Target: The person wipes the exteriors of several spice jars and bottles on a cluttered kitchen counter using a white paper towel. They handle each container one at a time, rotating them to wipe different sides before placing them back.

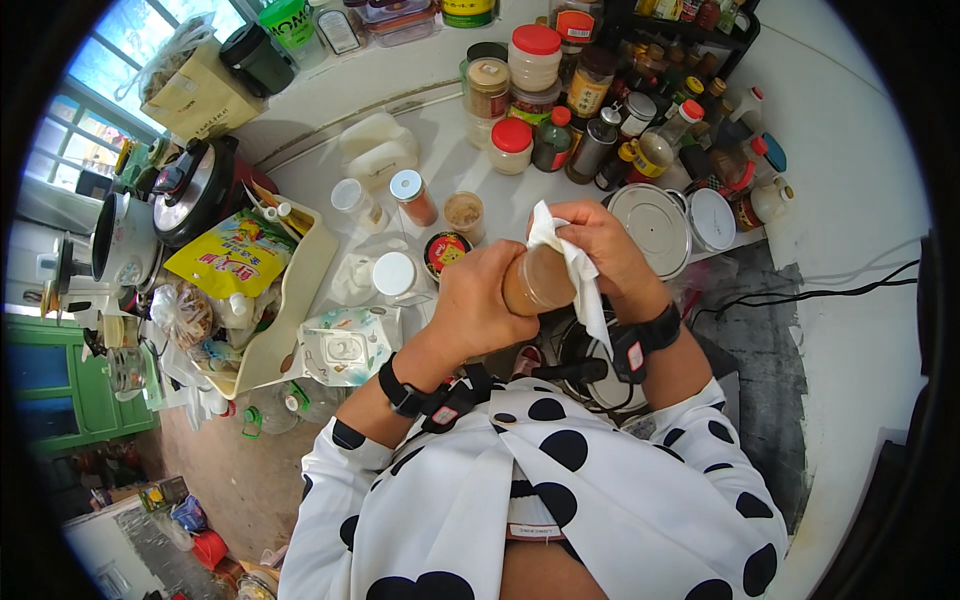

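Observation:
My left hand grips a clear plastic jar with brown contents, tilted in front of my chest. A white wipe is pinched in my right hand and lies against the jar's far and right side. On the white counter beyond stand an open-looking jar of brown powder, a jar with a pale blue lid and a clear jar with a whitish top. Nearer my left hand are a black and red round lid, a white-lidded jar and a pack of wipes.
Many sauce bottles and red-lidded jars crowd the back right. Steel lidded pots stand at the counter's right. A cream plastic bin of packets and a pressure cooker are on the left. Black cables run at right.

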A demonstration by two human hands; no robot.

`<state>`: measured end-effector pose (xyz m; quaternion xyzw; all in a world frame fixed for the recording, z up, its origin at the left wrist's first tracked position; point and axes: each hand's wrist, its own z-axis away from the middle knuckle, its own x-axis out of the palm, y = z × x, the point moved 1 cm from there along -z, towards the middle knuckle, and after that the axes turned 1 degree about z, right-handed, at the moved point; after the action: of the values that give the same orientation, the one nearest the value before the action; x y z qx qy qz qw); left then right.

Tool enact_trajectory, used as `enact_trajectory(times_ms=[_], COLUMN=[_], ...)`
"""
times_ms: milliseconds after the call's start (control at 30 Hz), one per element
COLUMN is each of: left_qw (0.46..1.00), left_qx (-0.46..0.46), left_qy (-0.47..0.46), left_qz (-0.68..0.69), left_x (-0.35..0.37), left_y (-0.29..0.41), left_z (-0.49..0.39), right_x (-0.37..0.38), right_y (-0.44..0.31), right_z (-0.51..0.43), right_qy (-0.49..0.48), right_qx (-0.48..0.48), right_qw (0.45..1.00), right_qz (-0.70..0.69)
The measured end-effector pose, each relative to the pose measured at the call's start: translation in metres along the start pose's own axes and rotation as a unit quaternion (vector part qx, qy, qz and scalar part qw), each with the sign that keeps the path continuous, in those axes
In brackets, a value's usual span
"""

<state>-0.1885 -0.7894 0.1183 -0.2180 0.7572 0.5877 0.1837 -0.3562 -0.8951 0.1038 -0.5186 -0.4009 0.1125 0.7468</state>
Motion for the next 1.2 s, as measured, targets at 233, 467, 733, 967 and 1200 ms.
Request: enact_trajectory(times_ms=[233,467,733,967,1200], left_qw=[0.954,0.93,0.963,0.994,0.99], left_qx=[-0.127,-0.163,-0.156,-0.097,-0.023], left_qy=[0.046,0.01,-0.091,0.004,-0.021], left_qz=[0.268,0.33,0.2,0.042,-0.141], left_x=[-0.002,-0.009,-0.015,0.003,0.013], left_y=[-0.002,-0.007,-0.018,-0.018,-0.009], left_z=[-0.013,-0.021,-0.023,-0.012,0.0], right_x=[0.025,0.043,0.055,0.068,0.054], right_y=[0.025,0.004,-0.015,-0.019,-0.024], right_z=[0.009,0.021,0.016,0.011,-0.002], right_qy=[0.078,0.147,0.074,0.05,0.052], right_qx=[-0.159,-0.454,-0.493,-0.401,-0.189], right_qw=[0.981,0.74,0.613,0.584,0.646], right_qz=[-0.08,0.474,0.613,0.704,0.738])
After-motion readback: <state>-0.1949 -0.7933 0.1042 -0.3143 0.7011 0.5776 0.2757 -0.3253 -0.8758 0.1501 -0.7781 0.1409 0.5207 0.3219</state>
